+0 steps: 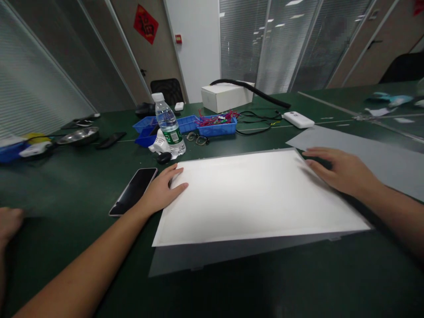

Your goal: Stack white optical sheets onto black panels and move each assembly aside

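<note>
A white sheet [251, 198] lies over a translucent sheet [212, 260] on the surface [265, 287], well short of its far edge. The left hand [159, 191] rests spread on the white sheet's left edge, beside a smartphone [135, 191]; the right hand [346, 171], thumb and fingers parted, is at its right edge, contact unclear.

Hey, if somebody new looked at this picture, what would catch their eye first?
Most likely the bright white sheet on the dark green table, with the left hand at its left edge and the right hand near its far right corner. After that, perhaps the red diamond sign on the door at upper left, and the upright bottle beyond the left hand.
</note>
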Motion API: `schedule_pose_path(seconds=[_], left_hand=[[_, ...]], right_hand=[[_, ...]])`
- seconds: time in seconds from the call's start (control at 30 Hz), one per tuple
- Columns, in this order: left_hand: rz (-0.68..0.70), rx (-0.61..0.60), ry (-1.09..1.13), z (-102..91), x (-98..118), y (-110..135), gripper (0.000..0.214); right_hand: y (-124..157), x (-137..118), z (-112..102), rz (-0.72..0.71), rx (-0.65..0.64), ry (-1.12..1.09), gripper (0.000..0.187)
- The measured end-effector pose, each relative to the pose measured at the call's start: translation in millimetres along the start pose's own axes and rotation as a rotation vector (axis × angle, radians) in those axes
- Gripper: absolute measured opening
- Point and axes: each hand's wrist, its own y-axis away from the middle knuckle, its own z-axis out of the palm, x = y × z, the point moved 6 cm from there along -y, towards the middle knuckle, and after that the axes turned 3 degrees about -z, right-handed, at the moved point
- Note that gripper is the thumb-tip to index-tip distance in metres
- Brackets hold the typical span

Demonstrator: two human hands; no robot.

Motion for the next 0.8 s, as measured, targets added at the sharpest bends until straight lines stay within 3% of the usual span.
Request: schedule_pose_path(seconds=[0.07, 0.17, 0.23, 0.3, 0.47, 0.6, 0.7, 0.8], left_hand=[[-0.026, 0.058, 0.001, -2.7, 1.2, -1.7, 0.075], [-0.040, 0.112, 0.006, -9.1, 6.6, -2.6, 0.069], [-0.014, 0.108, 0.010, -12.6, 11.7, -2.1, 0.063], [0.024, 0.074, 0.009, -14.2, 16.3, -0.9, 0.059], [0.048, -0.015, 0.001, -12.6, 17.3, 2.5, 0.063], [0.055, -0.061, -0.040, -9.2, 15.2, 3.7, 0.069], [0.038, -0.053, -0.058, -9.5, 13.1, 3.2, 0.072], [-0.014, -0.035, -0.052, -11.3, 9.0, 2.6, 0.074]], right_hand=[[-4.0, 45.1, 0.0, 0.093, -0.014, 0.123, 0.062], [-0.4, 103.7, 8.4, 0.293, -0.149, 0.203, 0.079], [4.3, 121.3, 11.4, 0.382, -0.209, 0.210, 0.084], [7.8, 122.0, 9.6, 0.430, -0.238, 0.218, 0.085], [13.4, 96.4, -11.9, 0.522, -0.243, 0.284, 0.073], [17.0, 69.5, -40.0, 0.608, -0.143, 0.342, 0.075], [17.1, 29.0, -60.0, 0.592, -0.044, 0.417, 0.073], [18.0, -32.3, -64.3, 0.418, -0.030, 0.531, 0.062]])
